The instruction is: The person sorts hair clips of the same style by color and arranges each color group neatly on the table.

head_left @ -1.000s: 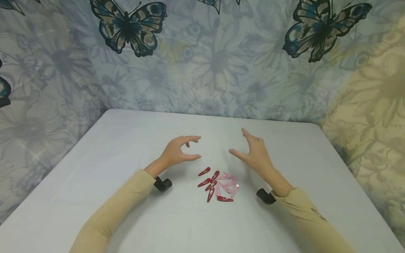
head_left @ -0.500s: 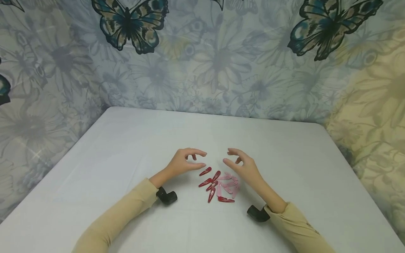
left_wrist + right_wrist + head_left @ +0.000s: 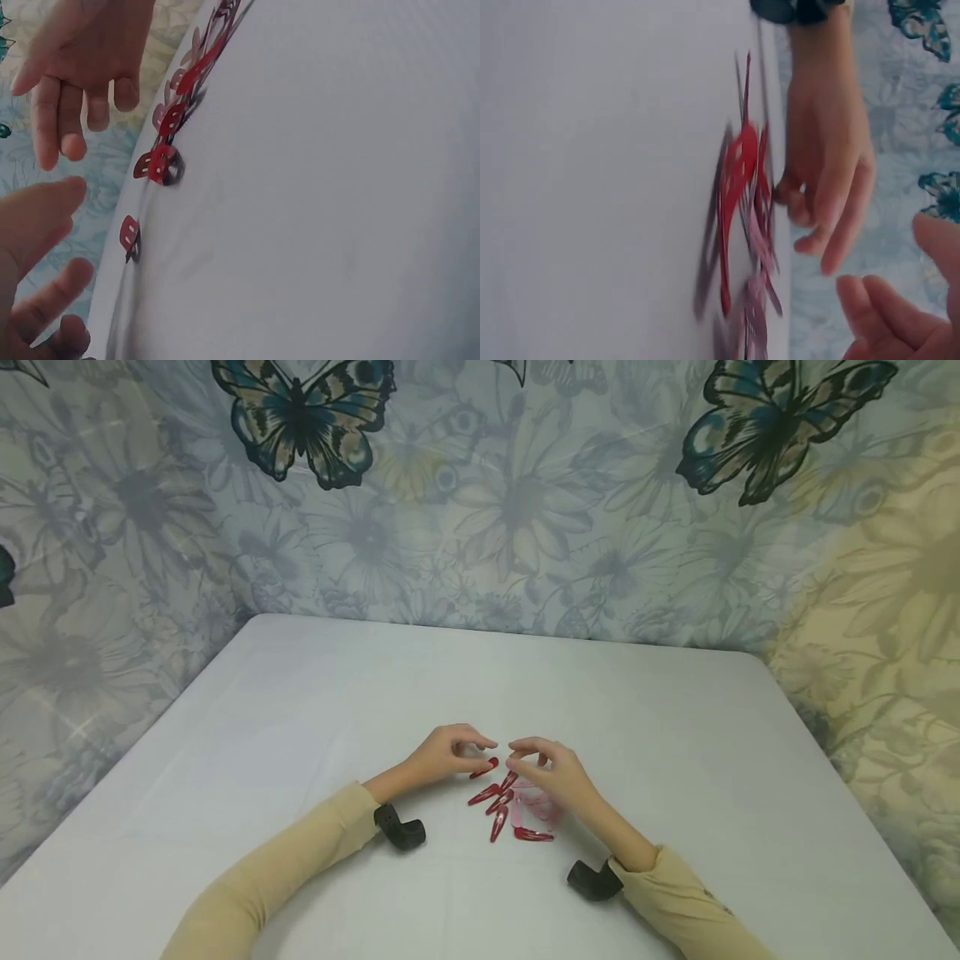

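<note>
Several red snap hair clips (image 3: 499, 823) lie loosely on the white table, beside a cluster of pink hair clips (image 3: 546, 811) that my right hand partly covers in the head view. My left hand (image 3: 442, 753) hovers at the far left of the clips, thumb and fingers apart and softly bent. Its thumb overlaps the farthest red clip (image 3: 491, 763) in this view. Facing it, my right hand (image 3: 561, 774) is over the back of the pile, its thumb tip near another red clip (image 3: 510, 779). Both wrist views show nothing between the fingers of either hand.
The white table (image 3: 337, 693) reaches back to a wall (image 3: 517, 527) papered with flowers and butterflies. One red clip (image 3: 534, 834) lies at the near side of the pile. A black wrist camera (image 3: 401, 831) hangs at my left wrist, another black camera (image 3: 595, 882) at my right.
Both hands have come nearer and lower over the clips, closing the gap between them. My right hand has moved left and its spread fingers have drawn together. The clips lie as before.
</note>
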### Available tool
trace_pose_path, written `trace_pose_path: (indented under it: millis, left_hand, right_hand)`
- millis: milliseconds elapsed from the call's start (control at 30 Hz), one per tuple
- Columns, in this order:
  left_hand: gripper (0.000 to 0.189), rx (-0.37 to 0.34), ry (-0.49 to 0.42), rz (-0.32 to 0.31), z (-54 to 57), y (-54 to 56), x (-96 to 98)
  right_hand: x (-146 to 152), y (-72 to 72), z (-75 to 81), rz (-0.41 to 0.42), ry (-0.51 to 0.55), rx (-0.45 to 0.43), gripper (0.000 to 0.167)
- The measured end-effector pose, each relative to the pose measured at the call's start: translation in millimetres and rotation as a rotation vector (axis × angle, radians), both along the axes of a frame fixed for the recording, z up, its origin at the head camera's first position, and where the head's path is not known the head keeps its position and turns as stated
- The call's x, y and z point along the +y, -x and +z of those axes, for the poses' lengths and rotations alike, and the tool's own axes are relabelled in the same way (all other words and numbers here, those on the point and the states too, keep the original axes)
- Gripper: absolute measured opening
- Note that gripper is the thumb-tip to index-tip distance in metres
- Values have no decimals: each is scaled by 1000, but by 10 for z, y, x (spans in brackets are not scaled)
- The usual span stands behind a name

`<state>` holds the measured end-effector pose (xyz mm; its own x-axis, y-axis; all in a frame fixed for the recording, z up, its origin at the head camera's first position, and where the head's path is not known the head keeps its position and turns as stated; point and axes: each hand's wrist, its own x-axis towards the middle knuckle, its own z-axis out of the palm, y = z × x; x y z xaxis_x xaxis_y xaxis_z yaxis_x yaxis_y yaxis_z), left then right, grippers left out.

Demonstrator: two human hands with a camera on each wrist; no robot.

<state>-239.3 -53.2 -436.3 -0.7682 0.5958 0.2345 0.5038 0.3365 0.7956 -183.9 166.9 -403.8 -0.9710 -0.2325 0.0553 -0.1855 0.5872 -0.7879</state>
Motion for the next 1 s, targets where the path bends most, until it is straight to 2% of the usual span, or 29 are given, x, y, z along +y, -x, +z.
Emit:
trace_pose_path:
  millis: [100,200,333,467,533,767,1000]
  left_hand:
    - [27,7,4,16,-55,-7,14]
    - [27,23,33,34,-79,-22,31]
    - [28,56,144,65,-81,-43,65]
    - [27,109,258,85,-75,-59,109]
    - [25,132,284,95,-69,-67,122]
    - [16,139,232,116,-51,-97,130]
    - [13,102,206,139,-46,-113,123]
  right_hand:
    - [-33,-21,-56,35,9,10,30]
    - [-49,-31,-114,64,7,80,24]
    - [-67,-30,-181,80,-39,160,15]
    - [-90,-19,-221,58,-78,183,7]
    - [-100,-12,-237,54,-88,194,6]
    - [-96,-2,-305,60,-120,293,11]
    - [-135,-18,-310,65,-166,251,12]
